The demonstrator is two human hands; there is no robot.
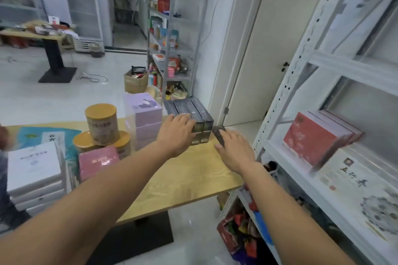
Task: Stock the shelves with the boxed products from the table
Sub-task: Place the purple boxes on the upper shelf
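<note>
Dark stiff cartons [195, 114], likely light but glossy-slick, stand stacked at the far right corner of the surface [183, 174], best clasped by opposite sides; left hand [176, 133] lies straight-fingered against them, right hand [235, 149] meets a blurred carton [218, 133], grip indeterminable.

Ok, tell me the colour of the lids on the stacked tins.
The lids are golden yellow; head view.

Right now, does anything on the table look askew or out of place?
One dark box lies tilted, apart from the neat block of dark boxes at the far corner of the table, under the right hand. Blur hides whether the hand grips it. Nothing else stands out.
</note>
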